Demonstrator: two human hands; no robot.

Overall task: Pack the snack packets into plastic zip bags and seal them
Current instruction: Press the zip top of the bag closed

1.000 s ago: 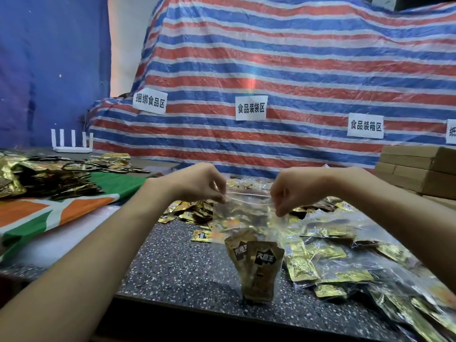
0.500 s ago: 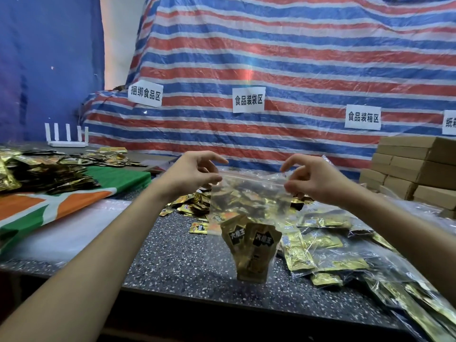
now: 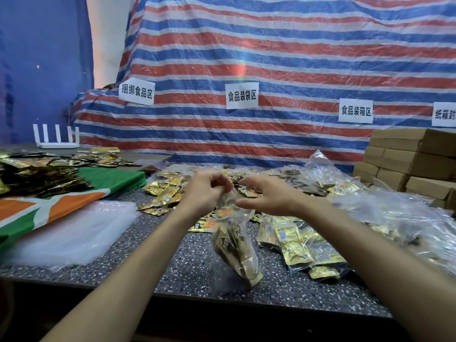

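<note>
Paper signs on the striped tarp (image 3: 296, 58) read 捆绑食品区 (image 3: 137, 91), 食品装袋区 (image 3: 242, 95) and 食品装箱区 (image 3: 355, 111). Below 食品装袋区, the left hand (image 3: 204, 191) pinches the top of the zip bag (image 3: 243, 215) holding gold snack packets (image 3: 232, 245). The right hand (image 3: 267, 197), gripping it half a second ago, now hovers loose-fingered beside it, and the bag hangs twisted.

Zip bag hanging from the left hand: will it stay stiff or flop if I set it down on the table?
Likely floppy: the zip bag hangs crumpled from the left hand, its thin film creased. Probably bottom-heavy: the snack packets sit at its lower end, so it should swing and slump rather than stand. The glossy film may slip.
</note>
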